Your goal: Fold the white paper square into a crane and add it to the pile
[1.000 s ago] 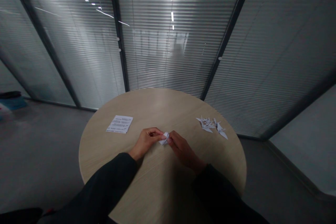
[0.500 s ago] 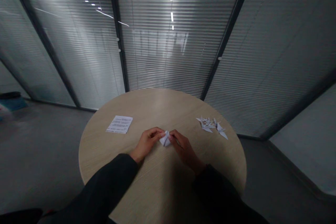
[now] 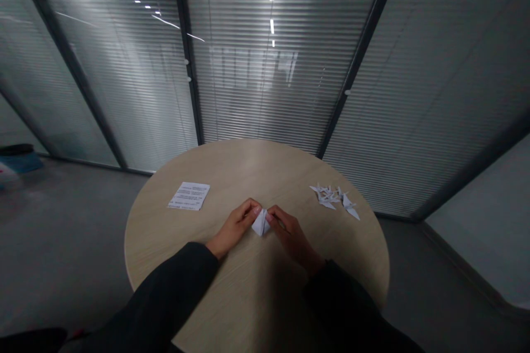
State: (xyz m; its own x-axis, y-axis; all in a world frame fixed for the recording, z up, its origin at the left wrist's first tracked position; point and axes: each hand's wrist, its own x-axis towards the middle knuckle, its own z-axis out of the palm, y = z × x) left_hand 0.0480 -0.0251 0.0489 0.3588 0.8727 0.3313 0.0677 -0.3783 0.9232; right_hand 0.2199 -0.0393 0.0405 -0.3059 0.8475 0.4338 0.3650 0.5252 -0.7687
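A small white piece of folded paper [image 3: 260,224], roughly diamond-shaped with a crease down its middle, is held between my two hands just above or on the round table. My left hand [image 3: 238,223] pinches its upper left edge with thumb and fingers. On the other side, my right hand [image 3: 289,231] grips the upper right edge in the same way. Fingertips hide the paper's side corners. To the right lie several folded paper cranes [image 3: 327,196], bunched together, with one crane [image 3: 350,207] at the group's right end.
Printed paper sheets [image 3: 189,196] lie on the left of the round wooden table [image 3: 252,168]. Glass partitions with blinds [image 3: 265,99] stand right behind the table. A blue bin with a black rim [image 3: 20,159] is on the floor at far left.
The paper's upper flap looks flatter and its lower tip reaches slightly nearer to me. My left fingers have shifted a little; my right hand stays almost in place.
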